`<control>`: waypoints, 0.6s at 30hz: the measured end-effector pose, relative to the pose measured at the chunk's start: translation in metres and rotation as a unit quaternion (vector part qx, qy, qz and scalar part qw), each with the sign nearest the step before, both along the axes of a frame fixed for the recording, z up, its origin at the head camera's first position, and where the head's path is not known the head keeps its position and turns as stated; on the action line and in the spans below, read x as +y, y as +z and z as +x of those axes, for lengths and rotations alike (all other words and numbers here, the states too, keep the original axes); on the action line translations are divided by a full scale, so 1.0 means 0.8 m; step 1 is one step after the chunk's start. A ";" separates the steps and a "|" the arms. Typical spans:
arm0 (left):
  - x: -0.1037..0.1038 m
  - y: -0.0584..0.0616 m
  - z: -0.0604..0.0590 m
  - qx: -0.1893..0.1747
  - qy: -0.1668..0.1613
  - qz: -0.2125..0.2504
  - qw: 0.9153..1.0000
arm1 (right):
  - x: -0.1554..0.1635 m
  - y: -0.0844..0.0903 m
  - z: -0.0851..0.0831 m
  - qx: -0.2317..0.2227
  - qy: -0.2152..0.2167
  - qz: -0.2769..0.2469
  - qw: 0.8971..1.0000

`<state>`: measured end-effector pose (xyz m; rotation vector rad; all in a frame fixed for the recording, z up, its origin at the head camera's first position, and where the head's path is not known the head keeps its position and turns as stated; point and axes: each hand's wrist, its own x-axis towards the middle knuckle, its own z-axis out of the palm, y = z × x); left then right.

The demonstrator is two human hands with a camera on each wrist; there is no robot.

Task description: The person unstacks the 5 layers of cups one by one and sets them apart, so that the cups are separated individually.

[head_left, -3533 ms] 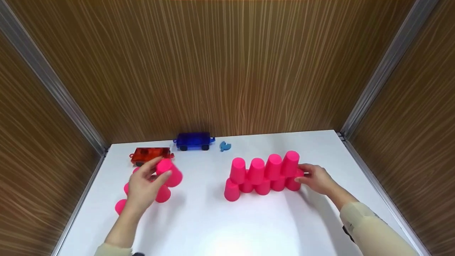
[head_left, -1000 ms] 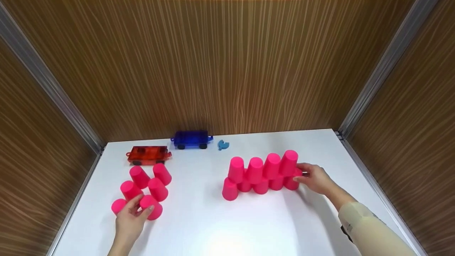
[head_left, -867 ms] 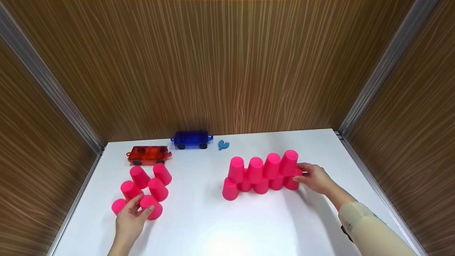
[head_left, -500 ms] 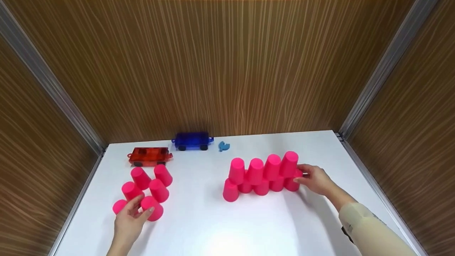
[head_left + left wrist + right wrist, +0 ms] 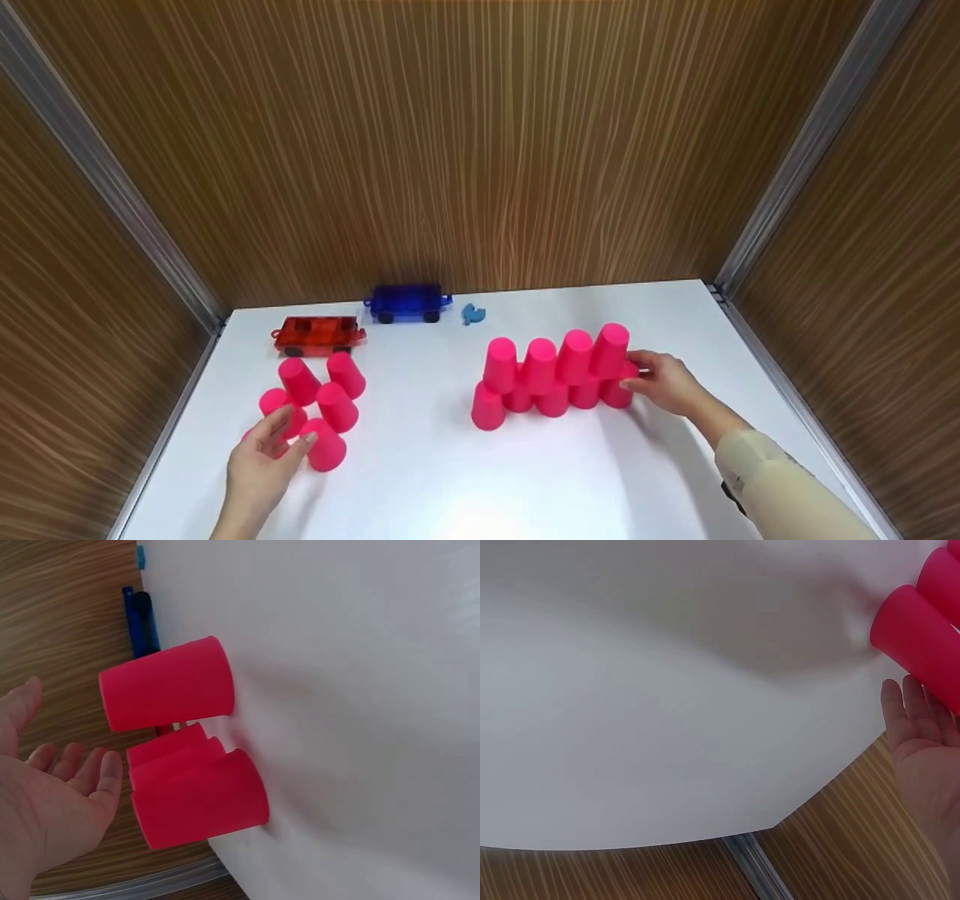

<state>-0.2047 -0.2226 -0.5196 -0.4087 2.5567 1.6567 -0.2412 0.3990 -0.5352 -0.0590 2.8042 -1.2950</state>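
Several upside-down pink cups stand in two columns at the table's left. My left hand (image 5: 259, 465) is beside the nearest cup (image 5: 324, 446), fingers loosely bent and holding nothing. In the left wrist view, a gap separates the fingers (image 5: 109, 769) from the cups (image 5: 202, 802). On the right, several more pink cups form a two-level wall, the upper row (image 5: 540, 367) resting on the lower row (image 5: 487, 409). My right hand (image 5: 667, 384) holds the right-end lower cup (image 5: 619, 394) between thumb and fingers. In the right wrist view, its fingers (image 5: 915, 701) lie against a cup (image 5: 915, 634); the thumb is hidden.
Behind the left cups are a red see-through toy wagon (image 5: 316, 335) and a blue one (image 5: 409, 301). A small light-blue piece (image 5: 473, 314) lies near the back edge. Wood-patterned panels (image 5: 480, 150) enclose the white table (image 5: 420, 487).
My left hand set down a raised pink cup among the left group, then held the nearest cup. It has now let go and drawn back left. My right hand stays at the wall.
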 end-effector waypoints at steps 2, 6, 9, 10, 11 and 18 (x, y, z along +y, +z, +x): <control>0.003 0.012 -0.002 0.010 -0.001 0.001 1.000 | 0.000 0.000 0.000 0.005 0.003 0.001 1.000; 0.015 0.037 -0.008 0.053 -0.022 -0.004 0.998 | 0.001 -0.002 0.002 0.012 0.004 -0.005 1.000; 0.029 0.055 -0.012 0.088 -0.048 -0.007 0.995 | 0.001 -0.003 0.003 0.012 0.004 -0.008 1.000; 0.035 0.060 -0.015 0.099 -0.056 -0.007 0.993 | 0.000 -0.003 0.003 0.011 0.004 -0.007 1.000; 0.042 0.065 -0.017 0.110 -0.064 -0.007 0.992 | 0.000 -0.002 0.003 0.010 0.004 -0.006 1.000; 0.102 0.085 -0.042 0.181 -0.127 0.011 0.975 | -0.002 0.001 0.001 0.006 0.000 -0.006 1.000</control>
